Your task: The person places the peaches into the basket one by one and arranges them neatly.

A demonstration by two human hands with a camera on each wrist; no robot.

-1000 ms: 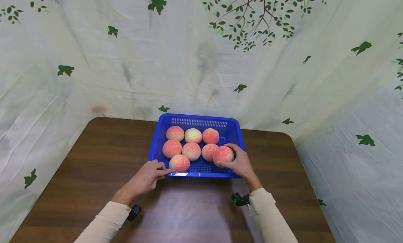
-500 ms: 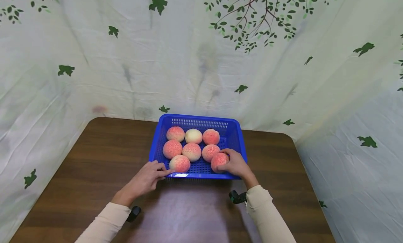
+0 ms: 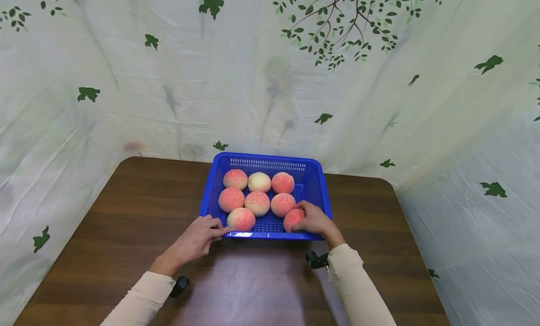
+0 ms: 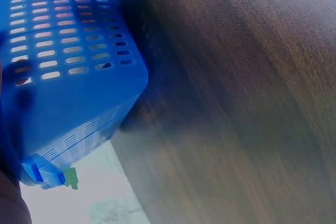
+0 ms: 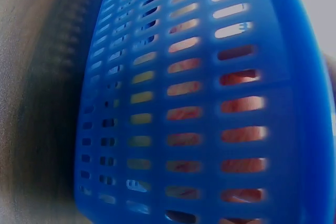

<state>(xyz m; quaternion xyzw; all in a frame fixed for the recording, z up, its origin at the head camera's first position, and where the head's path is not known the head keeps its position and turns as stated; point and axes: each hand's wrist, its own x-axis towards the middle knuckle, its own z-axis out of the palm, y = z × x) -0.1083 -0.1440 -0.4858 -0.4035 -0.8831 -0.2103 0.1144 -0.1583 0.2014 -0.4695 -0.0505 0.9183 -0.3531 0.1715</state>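
A blue plastic basket (image 3: 320, 190) with slotted walls holds several pink and cream peaches, such as the pale peach (image 3: 259, 182) in the back row. My right hand (image 3: 314, 220) is inside the front right part and grips a pink peach (image 3: 294, 219), its right side hidden by the fingers. Just behind it lies another pink peach (image 3: 283, 205). My left hand (image 3: 200, 237) holds the basket's front left corner, near a cream-and-pink peach (image 3: 241, 219). In the right wrist view, peaches show through the slots of the basket wall (image 5: 210, 124).
The basket stands on a brown wooden table (image 3: 160, 199) near its far edge. Behind and at the sides hangs a pale cloth (image 3: 168, 82) printed with leaves and branches. Each wrist wears a small black camera (image 3: 316, 260).
My right hand has lowered the pink peach into the front right of the basket, moving slightly left and toward the front. The left hand has stayed at the corner.
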